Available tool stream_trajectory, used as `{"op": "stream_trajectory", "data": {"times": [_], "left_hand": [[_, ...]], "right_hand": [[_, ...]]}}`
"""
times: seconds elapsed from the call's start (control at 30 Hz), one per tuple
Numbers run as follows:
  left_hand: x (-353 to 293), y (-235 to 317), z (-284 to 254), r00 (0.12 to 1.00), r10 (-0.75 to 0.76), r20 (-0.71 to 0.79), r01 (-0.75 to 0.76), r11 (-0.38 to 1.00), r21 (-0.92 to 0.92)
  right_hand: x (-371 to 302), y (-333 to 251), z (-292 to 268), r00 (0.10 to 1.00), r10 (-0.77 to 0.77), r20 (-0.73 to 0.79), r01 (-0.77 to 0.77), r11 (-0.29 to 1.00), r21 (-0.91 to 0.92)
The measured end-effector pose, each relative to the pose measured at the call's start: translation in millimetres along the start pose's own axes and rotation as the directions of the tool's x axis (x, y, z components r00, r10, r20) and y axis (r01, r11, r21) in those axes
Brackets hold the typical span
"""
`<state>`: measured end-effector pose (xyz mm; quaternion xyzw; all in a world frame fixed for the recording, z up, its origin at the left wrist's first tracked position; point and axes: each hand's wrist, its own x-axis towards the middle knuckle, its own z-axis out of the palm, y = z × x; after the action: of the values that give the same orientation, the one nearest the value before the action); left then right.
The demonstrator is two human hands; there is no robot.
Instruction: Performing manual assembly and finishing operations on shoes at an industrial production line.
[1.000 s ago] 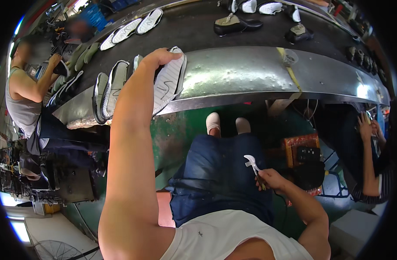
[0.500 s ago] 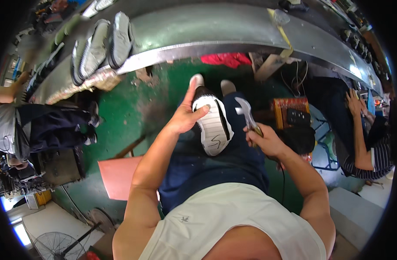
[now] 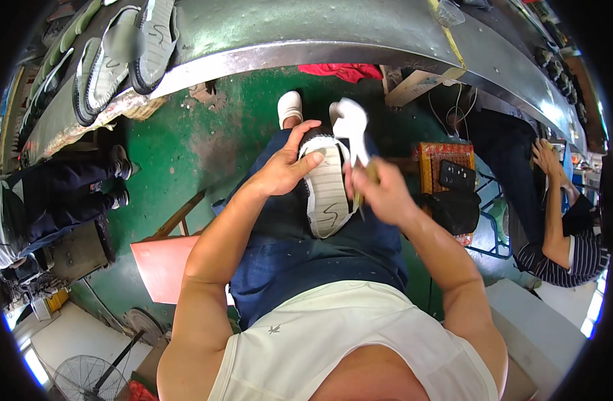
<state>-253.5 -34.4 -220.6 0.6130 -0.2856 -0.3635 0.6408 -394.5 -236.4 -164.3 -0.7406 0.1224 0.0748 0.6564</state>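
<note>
My left hand [image 3: 286,170] is closed around the upper end of a pale grey shoe upper [image 3: 325,194], with the thumb pressed on its front. Ribbed lines run across the upper, and a dark curved mark is near its lower end. It lies above my lap, over my dark blue trousers [image 3: 279,247]. My right hand [image 3: 384,192] grips a hammer [image 3: 355,134] by its handle. The hammer is smeared by motion, its head beside the shoe's upper end; whether it touches the shoe, I cannot tell.
Ahead runs a long metal bench [image 3: 286,57] with several similar shoes [image 3: 154,43] at its left. A red cloth [image 3: 343,71] hangs below it. To my right, a phone [image 3: 457,175] lies on a box. Other people sit or stand on both sides; a pink panel [image 3: 162,264] is left.
My right hand has swung the hammer left and its head upward, from right of the shoe to beside its upper end. My left hand keeps its hold. The whole view has shifted slightly.
</note>
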Motion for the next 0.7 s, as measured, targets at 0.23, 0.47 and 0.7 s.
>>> {"op": "stream_trajectory", "data": {"times": [0.23,0.47,0.7], "left_hand": [[7,-8,-4,0.995,-0.012,-0.102,0.003,0.996,-0.088],[5,-8,-3,0.993,-0.061,-0.105,0.059,0.998,-0.026],[-1,-16,0,0.989,0.024,-0.149,-0.016,0.998,0.056]], "right_hand": [[-6,-28,-33,0.958,0.213,0.193,-0.21,0.977,-0.032],[-20,4,-9,0.949,0.261,0.176,-0.237,0.96,-0.147],[-9,-18,-14,0.873,0.322,0.367,-0.411,0.89,0.198]]}}
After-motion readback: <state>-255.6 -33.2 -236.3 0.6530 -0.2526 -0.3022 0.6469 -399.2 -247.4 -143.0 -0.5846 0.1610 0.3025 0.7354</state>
